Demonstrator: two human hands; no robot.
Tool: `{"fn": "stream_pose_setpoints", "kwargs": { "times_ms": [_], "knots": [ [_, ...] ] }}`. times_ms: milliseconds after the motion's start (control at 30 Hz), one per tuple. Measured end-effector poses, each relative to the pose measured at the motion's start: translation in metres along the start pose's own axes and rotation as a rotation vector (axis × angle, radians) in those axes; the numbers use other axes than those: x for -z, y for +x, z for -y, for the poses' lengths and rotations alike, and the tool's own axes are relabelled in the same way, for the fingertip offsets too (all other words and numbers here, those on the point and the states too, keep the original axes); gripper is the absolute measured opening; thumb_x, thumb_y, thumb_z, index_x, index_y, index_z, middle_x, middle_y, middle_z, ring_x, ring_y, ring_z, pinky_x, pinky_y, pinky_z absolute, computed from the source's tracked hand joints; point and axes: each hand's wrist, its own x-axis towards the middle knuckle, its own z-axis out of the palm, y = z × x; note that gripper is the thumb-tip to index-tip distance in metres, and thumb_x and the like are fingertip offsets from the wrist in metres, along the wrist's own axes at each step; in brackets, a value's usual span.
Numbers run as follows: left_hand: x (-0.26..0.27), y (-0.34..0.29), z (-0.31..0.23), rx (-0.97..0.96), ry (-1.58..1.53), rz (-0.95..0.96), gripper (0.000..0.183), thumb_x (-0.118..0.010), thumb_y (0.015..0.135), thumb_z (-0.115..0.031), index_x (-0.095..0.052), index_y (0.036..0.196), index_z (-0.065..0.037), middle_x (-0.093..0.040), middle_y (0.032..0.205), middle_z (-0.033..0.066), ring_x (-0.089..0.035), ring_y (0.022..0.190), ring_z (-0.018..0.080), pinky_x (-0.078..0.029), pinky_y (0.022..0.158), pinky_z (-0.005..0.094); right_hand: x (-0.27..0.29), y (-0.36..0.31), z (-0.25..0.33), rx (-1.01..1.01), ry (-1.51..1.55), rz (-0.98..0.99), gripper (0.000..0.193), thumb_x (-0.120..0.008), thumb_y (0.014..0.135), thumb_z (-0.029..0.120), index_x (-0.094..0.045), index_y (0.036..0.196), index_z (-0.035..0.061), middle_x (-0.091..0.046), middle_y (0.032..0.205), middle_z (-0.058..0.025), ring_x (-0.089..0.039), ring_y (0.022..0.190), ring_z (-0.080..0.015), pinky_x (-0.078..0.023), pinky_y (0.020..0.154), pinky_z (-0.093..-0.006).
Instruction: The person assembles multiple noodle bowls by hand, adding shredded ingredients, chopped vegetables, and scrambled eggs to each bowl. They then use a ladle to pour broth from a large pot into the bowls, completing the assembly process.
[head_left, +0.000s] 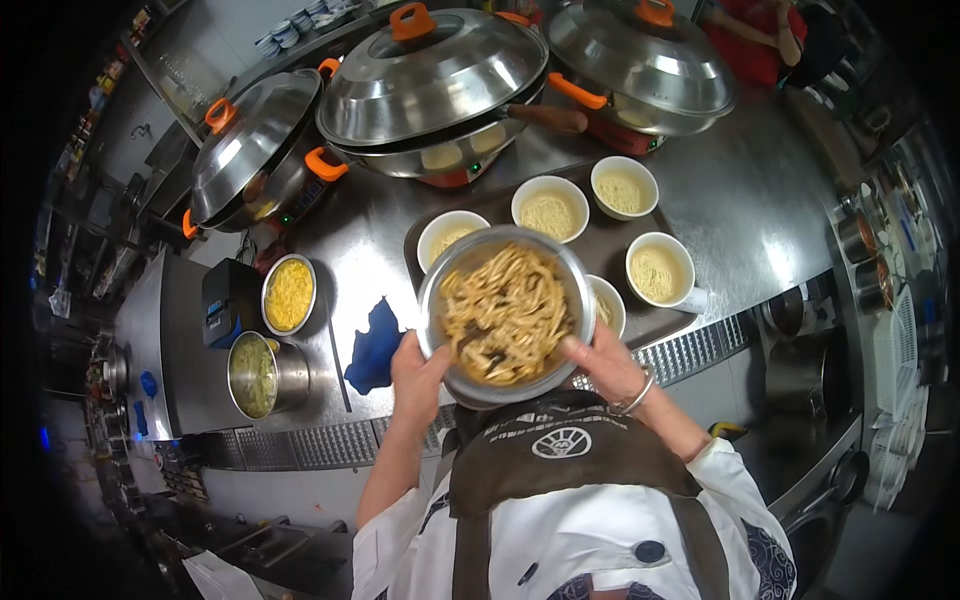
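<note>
Both hands hold a round steel bowl (pixel 433 302) in front of my body, above the near edge of a dark tray. Brown, glossy strips with darker pieces (pixel 503 315) fill it; I cannot tell what food they are. My left hand (pixel 418 372) grips the left rim, thumb over the edge. On the opposite side, my right hand (pixel 608 364), with a bracelet at the wrist, clasps the rim in the same way. The fingers under the bowl are hidden. Behind it, the tray (pixel 418 235) carries several white bowls (pixel 550 208) of pale noodles, some partly covered by the steel bowl.
Three lidded steel pans (pixel 420 90) with orange handles line the counter's back. To the left stand a steel bowl of yellow shreds (pixel 290 295), a steel pot (pixel 285 375) with pale green food, a black box (pixel 230 303) and a blue cloth (pixel 374 347). A person in red (pixel 752 45) is at back right.
</note>
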Motion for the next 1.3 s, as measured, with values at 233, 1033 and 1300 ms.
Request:
{"fn": "stream_pose_setpoints", "kwargs": {
  "times_ms": [233, 1033, 1300],
  "knots": [
    [-0.072, 0.013, -0.025, -0.145, 0.323, 0.190, 0.020, -0.055, 0.080, -0.005, -0.045, 0.096, 0.001, -0.055, 0.083, 0.0063, -0.053, 0.075, 0.0103, -0.043, 0.065, 0.0229, 0.046, -0.026, -0.002, 0.138, 0.200, -0.226, 0.047, -0.053, 0.077, 0.004, -0.034, 0.120, -0.0023, -0.053, 0.108, -0.0110, -0.054, 0.092, -0.0150, -0.048, 0.072, -0.0268],
    [-0.193, 0.035, -0.038, -0.627, 1.440, 0.508, 0.031, -0.065, 0.063, -0.016, -0.054, 0.091, -0.006, -0.054, 0.092, 0.0154, -0.056, 0.084, 0.0332, -0.046, 0.070, 0.0426, 0.089, -0.042, 0.010, 0.210, -0.086, -0.544, 0.049, -0.051, 0.070, 0.001, -0.040, 0.118, -0.0036, -0.054, 0.108, -0.0155, -0.050, 0.100, -0.0209, -0.039, 0.088, -0.0284],
    [-0.185, 0.043, -0.049, -0.786, 1.219, 0.671, 0.033, -0.067, 0.064, -0.013, -0.056, 0.094, -0.009, -0.054, 0.093, 0.0127, -0.056, 0.083, 0.0319, -0.047, 0.069, 0.0401, 0.071, -0.033, 0.009, 0.173, -0.171, -0.633, 0.049, -0.050, 0.071, 0.004, -0.039, 0.118, -0.0036, -0.054, 0.107, -0.0152, -0.049, 0.100, -0.0192, -0.039, 0.088, -0.0281]
  ]
}}
